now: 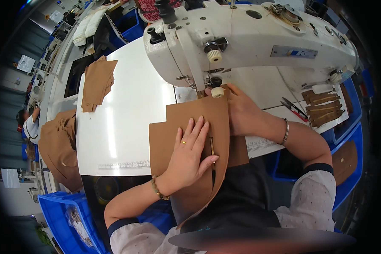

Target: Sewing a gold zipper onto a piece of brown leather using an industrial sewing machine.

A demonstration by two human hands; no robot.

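A brown leather-like panel lies across the front edge of the white sewing table, its lower end hanging toward my lap. A narrow slit with a zipper-like strip runs along it. My left hand rests flat on the panel, fingers stretched out, just left of the slit. My right hand grips the panel's upper right edge close to the presser foot; some of its fingers are hidden behind the panel. Above both hands stands the white sewing machine, its needle area partly covered by the panel and a round knob.
A stack of brown pieces lies at the table's far left; more brown panels drape over its left side. Thread snips and small brown strips sit at right. Blue bins flank the table. Another person works far left.
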